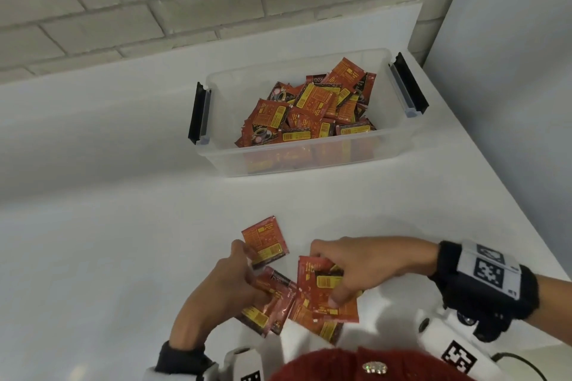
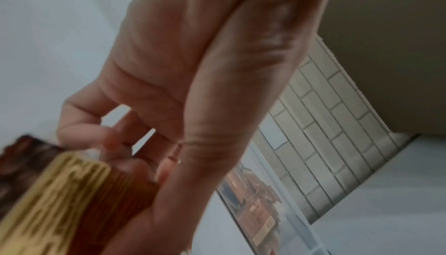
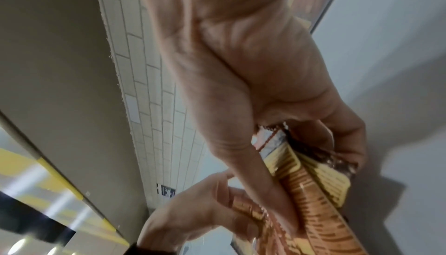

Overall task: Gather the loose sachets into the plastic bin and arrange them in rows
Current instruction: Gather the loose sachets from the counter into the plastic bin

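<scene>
A clear plastic bin (image 1: pixel 223 161) with black latches stands at the back of the white table, a jumbled heap of red-and-yellow sachets (image 1: pixel 312 108) inside it. Near the front edge lies a cluster of loose sachets (image 1: pixel 322 312). My left hand (image 1: pixel 247 269) grips a few sachets (image 2: pixel 60 202), and its fingertips touch a single sachet (image 1: pixel 266 241) lying just beyond. My right hand (image 1: pixel 328 281) curls over a small stack of sachets (image 3: pixel 313 192), thumb pressed on top and fingers underneath. The two hands almost meet; my left hand (image 3: pixel 193 211) also shows in the right wrist view.
A grey brick wall (image 1: pixel 123 9) runs behind the table, with a white board (image 1: pixel 340 31) leaning on it behind the bin. A pale panel (image 1: pixel 510 40) closes the right side, and the table's right edge runs diagonally there. White table surface (image 1: pixel 93 226) stretches to the left.
</scene>
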